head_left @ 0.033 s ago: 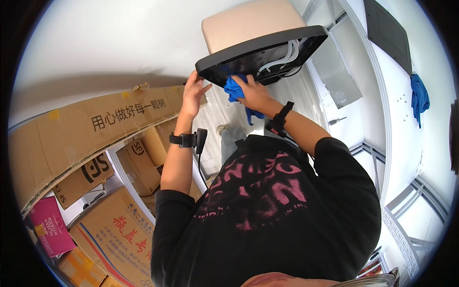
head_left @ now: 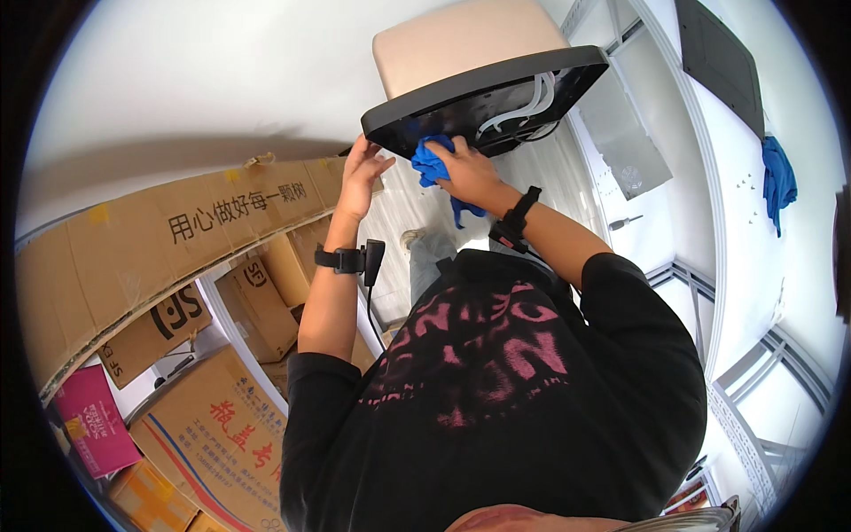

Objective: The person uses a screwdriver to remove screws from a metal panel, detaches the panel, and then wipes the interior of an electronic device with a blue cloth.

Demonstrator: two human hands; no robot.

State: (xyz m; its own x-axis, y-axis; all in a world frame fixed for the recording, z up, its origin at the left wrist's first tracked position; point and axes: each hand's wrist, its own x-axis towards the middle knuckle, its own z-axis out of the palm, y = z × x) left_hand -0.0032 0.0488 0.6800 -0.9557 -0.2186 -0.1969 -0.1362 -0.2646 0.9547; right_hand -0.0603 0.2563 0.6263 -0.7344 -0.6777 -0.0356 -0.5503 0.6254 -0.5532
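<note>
A beige, rounded appliance casing point(head_left: 470, 44) with a black rim point(head_left: 483, 86) is tilted in front of me, and its dark inside with white tubes point(head_left: 523, 111) faces me. My right hand point(head_left: 470, 173) is closed on a crumpled blue cloth point(head_left: 432, 161), held at the lower edge of that dark inside. One end of the cloth hangs down below the hand. At the rim's left corner is my left hand point(head_left: 359, 177), fingers apart and fingertips touching or just behind the corner. What the tubes connect to cannot be made out.
Cardboard boxes point(head_left: 208, 434) and a magenta box point(head_left: 96, 421) fill the shelving at left, behind a long cardboard panel point(head_left: 133, 239). On the white surface at right are a dark panel point(head_left: 720, 66), another blue cloth point(head_left: 778, 182), small screws and a screwdriver point(head_left: 625, 222).
My right hand and the blue cloth have shifted slightly left and down along the dark inside. The left hand and the appliance look nearly unmoved.
</note>
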